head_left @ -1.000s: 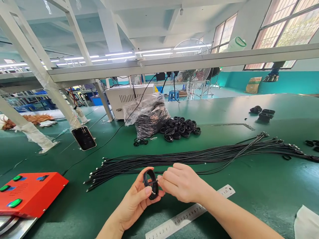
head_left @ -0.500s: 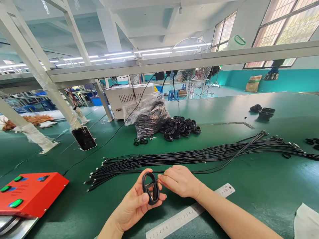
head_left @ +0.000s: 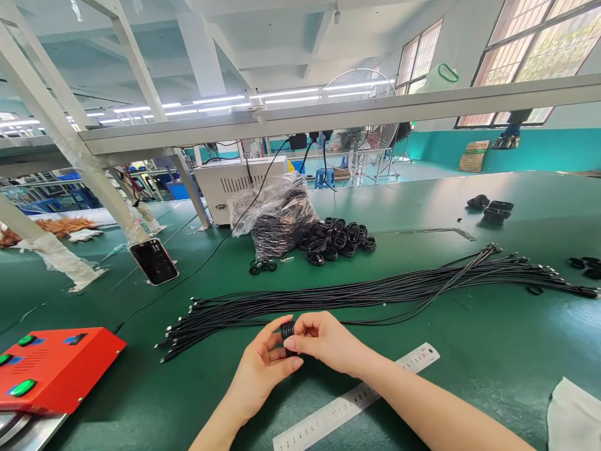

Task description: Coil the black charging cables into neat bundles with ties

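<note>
Small coiled black cable (head_left: 287, 332) pinched between left hand (head_left: 265, 363) and right hand (head_left: 323, 341), just in front of a long bundle of thin black cables (head_left: 357, 297) lying across a green workbench (head_left: 469, 338). Flat steel ruler (head_left: 357, 398) on the bench beneath right forearm (head_left: 422, 401). Red metal box (head_left: 56, 369) at far left; white cloth (head_left: 573, 416) at near right. Behind the bundle, clear plastic bag of black coils (head_left: 282, 222), with a heap of loose black cable coils (head_left: 335, 241) just to its right and a white metal machine housing (head_left: 235, 181) behind it.
</note>
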{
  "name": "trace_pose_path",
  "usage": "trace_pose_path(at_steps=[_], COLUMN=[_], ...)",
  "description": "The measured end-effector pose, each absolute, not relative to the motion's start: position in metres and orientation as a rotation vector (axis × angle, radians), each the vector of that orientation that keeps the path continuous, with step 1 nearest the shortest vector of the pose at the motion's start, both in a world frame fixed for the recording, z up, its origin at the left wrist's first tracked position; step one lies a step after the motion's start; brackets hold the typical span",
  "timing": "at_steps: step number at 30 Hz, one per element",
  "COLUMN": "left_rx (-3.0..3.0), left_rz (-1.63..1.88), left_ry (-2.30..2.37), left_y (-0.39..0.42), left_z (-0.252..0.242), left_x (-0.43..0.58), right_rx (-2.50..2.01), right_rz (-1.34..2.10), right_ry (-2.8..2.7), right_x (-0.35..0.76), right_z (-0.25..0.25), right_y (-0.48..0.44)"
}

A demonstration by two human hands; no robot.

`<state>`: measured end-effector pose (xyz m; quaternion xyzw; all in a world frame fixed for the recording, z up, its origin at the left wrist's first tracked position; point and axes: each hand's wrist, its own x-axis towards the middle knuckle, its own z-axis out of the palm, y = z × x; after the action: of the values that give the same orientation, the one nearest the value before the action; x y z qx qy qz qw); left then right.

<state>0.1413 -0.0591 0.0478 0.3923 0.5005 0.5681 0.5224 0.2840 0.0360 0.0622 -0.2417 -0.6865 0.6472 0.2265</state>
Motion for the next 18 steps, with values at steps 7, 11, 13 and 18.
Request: trace_pose_path(at_steps=[7, 11, 13, 18], left_rx=[0.938, 0.937, 0.942, 0.945], left_rz=[1.337, 1.349, 1.336, 1.283], left_ry=[1.205, 1.281, 1.323, 1.31], left_y=[-0.062, -0.06, -0.061, -0.064], left_z=[0.05, 0.048, 0.049, 0.055], left_x=[0.145, 0.145, 0.145, 0.148], right_rx=[-0.642, -0.671, -0.69, -0.736], right_rz=[2.003, 1.991, 1.97, 1.914], right_ry=[-1.723, -1.84, -1.89, -1.854], right_x=[0.289, 0.293, 0.294, 0.292], right_z=[0.063, 0.069, 0.07, 0.068], right_y=[0.04, 0.041, 0.042, 0.039])
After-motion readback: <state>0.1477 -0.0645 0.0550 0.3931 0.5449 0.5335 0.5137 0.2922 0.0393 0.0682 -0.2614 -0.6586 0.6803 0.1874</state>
